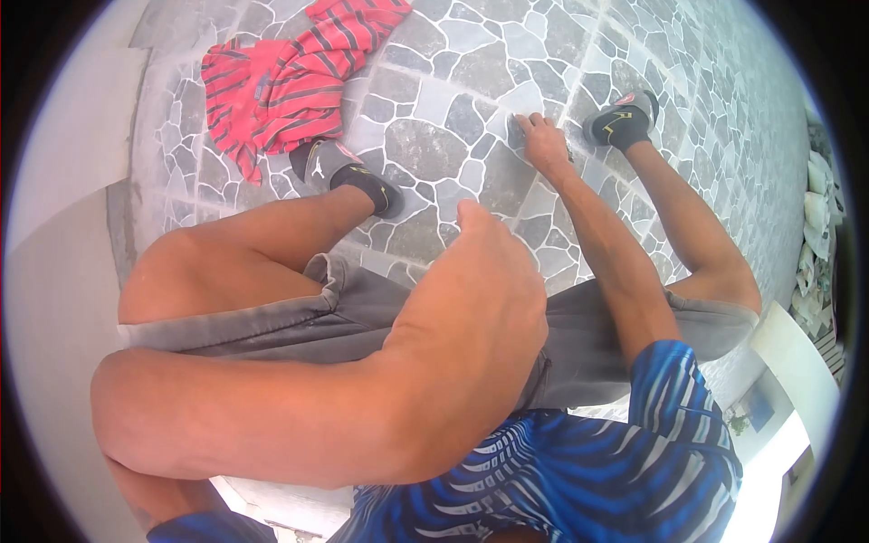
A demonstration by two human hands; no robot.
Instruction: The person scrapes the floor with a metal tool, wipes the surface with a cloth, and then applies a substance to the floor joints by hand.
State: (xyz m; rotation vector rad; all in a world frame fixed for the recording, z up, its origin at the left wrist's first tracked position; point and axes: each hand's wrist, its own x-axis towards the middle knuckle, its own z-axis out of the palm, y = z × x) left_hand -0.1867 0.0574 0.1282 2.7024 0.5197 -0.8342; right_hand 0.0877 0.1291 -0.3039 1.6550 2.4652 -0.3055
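Note:
My left hand (489,290) is large and close to the camera, raised above my lap with its back towards me. Its thumb points up towards the floor pattern, and the other fingers look curled under; I cannot tell what they hold. My right hand (545,145) reaches down between my feet, fingers a little apart, with the fingertips at a dark grey stone of the patterned floor (421,149). A grey shoe (625,118) is just right of that hand, and the other shoe (348,172) is farther left.
A red striped cloth (281,90) lies crumpled on the floor beside the left shoe. My grey shorts (362,312) and bent legs frame the floor in front. A pale wall (68,181) rises at the left. Rubble (815,226) lies along the right edge.

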